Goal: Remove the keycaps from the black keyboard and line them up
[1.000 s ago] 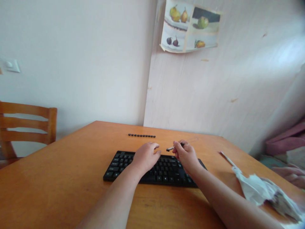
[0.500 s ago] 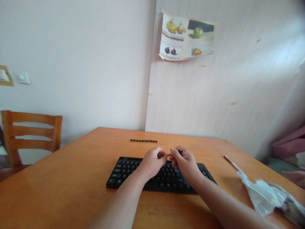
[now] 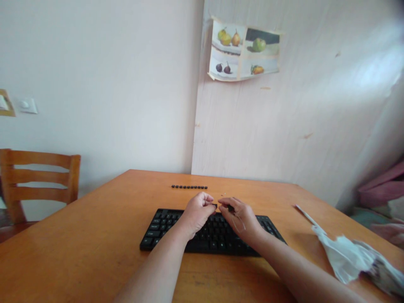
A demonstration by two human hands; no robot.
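Note:
My left hand (image 3: 196, 214) pinches a small black keycap (image 3: 215, 205) between thumb and fingertips, above the back edge of a black keyboard (image 3: 221, 249). Just to its right, my right hand (image 3: 240, 216) is closed around a wire keycap puller; the dark handle (image 3: 231, 208) is partly hidden by the fingers. Thin pale wire loops (image 3: 240, 223) of this puller lie over the back of the hand, toward the wrist. A narrow gap separates the two hands. Both forearms cover parts of the keyboard.
Several black keycaps (image 3: 189, 187) form a row near the back of the wooden table (image 3: 94, 235). Tiny specks (image 3: 222, 195) lie behind my hands. A white plastic bag (image 3: 345, 256) and a thin pale stick (image 3: 306, 214) are at the right. A chair (image 3: 41, 172) stands left.
My hands have drawn slightly apart. The puller has turned in my right hand, its wire loops now pointing back toward the wrist. The keycap now shows in my left fingertips.

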